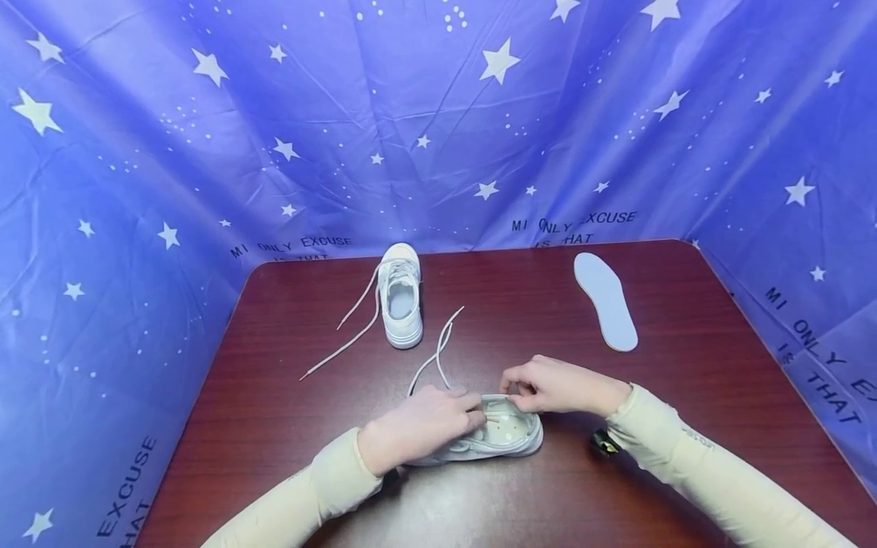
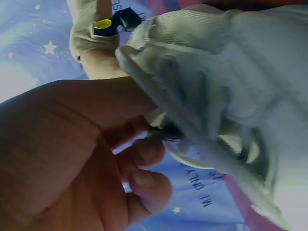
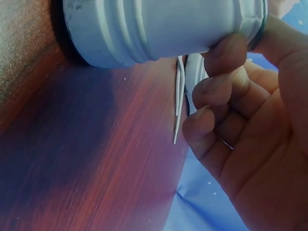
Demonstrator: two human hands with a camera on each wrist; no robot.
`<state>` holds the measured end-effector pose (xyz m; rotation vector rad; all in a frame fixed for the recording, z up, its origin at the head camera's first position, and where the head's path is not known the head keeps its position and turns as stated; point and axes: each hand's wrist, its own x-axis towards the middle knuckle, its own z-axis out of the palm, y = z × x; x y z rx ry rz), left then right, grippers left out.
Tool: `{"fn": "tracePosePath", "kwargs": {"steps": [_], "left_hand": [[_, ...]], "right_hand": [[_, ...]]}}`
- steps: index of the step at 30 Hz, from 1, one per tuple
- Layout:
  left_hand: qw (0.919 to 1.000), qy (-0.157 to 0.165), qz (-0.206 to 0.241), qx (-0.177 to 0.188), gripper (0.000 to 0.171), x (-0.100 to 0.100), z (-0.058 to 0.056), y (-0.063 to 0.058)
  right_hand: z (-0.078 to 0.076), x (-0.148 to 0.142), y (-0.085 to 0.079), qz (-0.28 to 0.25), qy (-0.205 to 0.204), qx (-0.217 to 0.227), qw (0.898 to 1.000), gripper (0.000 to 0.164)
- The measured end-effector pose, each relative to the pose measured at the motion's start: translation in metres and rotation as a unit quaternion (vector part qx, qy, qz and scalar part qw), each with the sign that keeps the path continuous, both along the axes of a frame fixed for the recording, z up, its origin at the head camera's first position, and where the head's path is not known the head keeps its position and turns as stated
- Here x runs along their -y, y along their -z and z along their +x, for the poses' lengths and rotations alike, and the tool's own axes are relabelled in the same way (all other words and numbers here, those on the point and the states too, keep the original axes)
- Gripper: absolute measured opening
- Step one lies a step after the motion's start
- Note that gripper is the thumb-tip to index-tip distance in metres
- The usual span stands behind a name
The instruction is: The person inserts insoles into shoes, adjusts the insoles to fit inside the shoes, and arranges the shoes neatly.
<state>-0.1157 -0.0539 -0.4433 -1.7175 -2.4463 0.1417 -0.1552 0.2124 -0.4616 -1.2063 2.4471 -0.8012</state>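
A white lace-up sneaker (image 1: 524,447) rests on the table in front of me, heel to the right. Its pale inner bottom shows small dots. My left hand (image 1: 425,426) grips it around the tongue at the front of the opening. In the left wrist view, the thumb passes behind a loose lace (image 2: 192,139) and its tip is hidden. My right hand (image 1: 565,384) pinches the collar on the far side near the heel. In the right wrist view, fingertips press the outside of the sneaker (image 3: 178,29) and the thumb lies over the rim.
Another white sneaker (image 1: 404,332) stands at the back, its laces trailing left. A pale insole (image 1: 606,301) lies at the back right. The gripped sneaker's laces (image 1: 438,358) extend toward the back of the brown table (image 1: 308,320). A blue starry curtain (image 1: 425,91) surrounds it.
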Motion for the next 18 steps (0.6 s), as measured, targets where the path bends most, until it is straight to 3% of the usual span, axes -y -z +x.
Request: {"fn": "tracePosePath", "kwargs": {"steps": [4, 18], "left_hand": [[0.9998, -0.013, -0.007, -0.014, 0.008, 0.0012, -0.0022, -0.0012], [0.9990, 0.003, 0.035, 0.029, 0.014, 0.0080, -0.0056, -0.0056]], "right_hand": [[-0.0004, -0.0010, -0.0013, 0.000, 0.002, -0.001, 1.000, 0.010], [-0.0008, -0.0088, -0.0026, 0.005, 0.014, -0.010, 1.000, 0.010]]}}
